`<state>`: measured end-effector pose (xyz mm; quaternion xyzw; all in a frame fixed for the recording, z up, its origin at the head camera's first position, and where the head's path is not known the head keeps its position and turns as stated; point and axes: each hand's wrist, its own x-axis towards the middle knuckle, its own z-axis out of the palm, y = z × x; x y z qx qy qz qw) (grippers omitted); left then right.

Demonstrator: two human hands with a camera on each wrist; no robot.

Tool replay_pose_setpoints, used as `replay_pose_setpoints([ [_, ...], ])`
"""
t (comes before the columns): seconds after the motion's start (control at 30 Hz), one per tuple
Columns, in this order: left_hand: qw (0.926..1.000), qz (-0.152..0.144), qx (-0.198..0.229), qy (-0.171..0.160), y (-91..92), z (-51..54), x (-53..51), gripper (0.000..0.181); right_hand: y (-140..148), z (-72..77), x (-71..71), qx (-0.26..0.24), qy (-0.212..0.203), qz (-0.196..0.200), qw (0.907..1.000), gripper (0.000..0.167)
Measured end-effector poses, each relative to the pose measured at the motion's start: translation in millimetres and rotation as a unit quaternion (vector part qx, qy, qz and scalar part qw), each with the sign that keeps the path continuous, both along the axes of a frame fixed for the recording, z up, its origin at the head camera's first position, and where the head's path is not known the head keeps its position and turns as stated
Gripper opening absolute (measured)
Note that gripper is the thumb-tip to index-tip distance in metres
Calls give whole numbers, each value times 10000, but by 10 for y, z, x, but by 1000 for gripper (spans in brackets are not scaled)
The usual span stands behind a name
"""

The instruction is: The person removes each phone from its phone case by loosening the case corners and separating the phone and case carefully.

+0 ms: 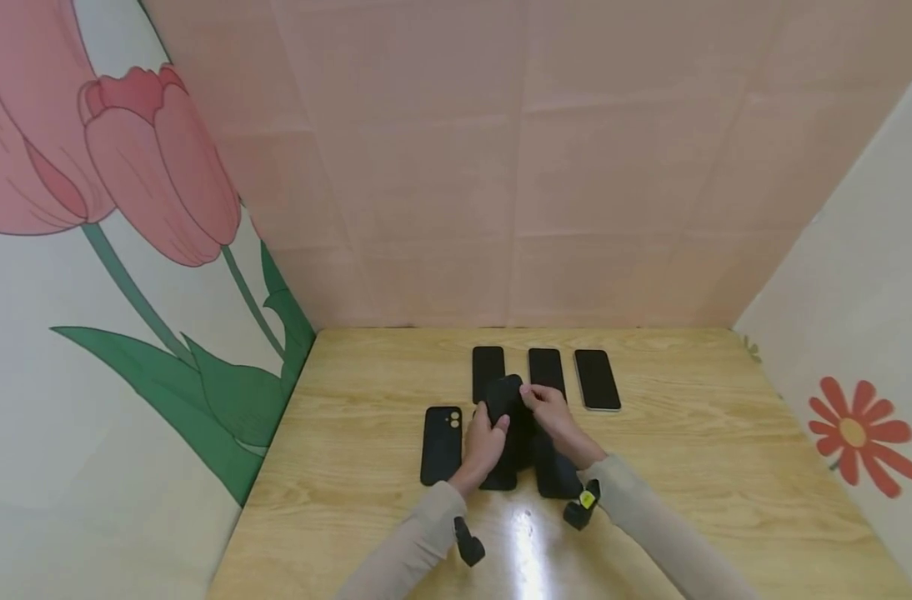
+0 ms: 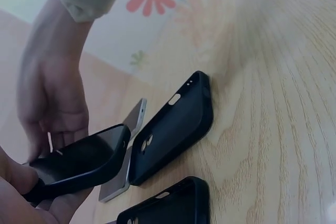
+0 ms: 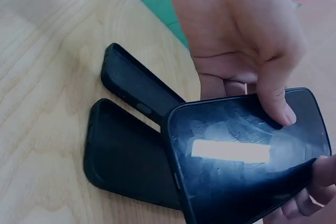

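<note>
A phone in a black case (image 1: 504, 397) is held above the table, its glossy screen (image 3: 236, 156) facing up in the right wrist view. My left hand (image 1: 484, 446) grips one long side, thumb on the screen's edge and fingers beneath. At the far corner, my right hand (image 1: 557, 417) pinches the phone and its case between thumb and fingers. Below the hands lie empty black phone cases, one on the right (image 1: 557, 468) and one nearer the middle (image 1: 499, 479), partly hidden. Another black case (image 1: 441, 446) with camera cutouts lies left of my left hand.
Behind the hands, a row of dark-screened phones lies on the wooden table (image 1: 351, 433): a left phone (image 1: 488, 367), a middle phone (image 1: 546, 368) and a silver-edged right phone (image 1: 597, 380). A pink wall (image 1: 516, 167) stands behind, with flowered walls at both sides.
</note>
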<state>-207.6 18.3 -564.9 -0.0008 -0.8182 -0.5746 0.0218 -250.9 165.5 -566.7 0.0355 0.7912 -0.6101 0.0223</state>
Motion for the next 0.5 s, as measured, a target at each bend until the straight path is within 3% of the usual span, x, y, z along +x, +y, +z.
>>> replay_pose_setpoints([
  [0.1, 10000, -78, -20, -41, -6, -11, 11, 22, 20, 0, 24, -89, -68, 34, 9999, 24],
  [0.27, 9995, -261, -31, -172, 28, -24, 34, 35, -15, 17, 64, 75, -110, -545, 9984, 22],
  [0.5, 9995, -138, 92, -265, 54, -32, 53, 46, -77, -9, 78, -107, -310, -1069, 9937, 24],
])
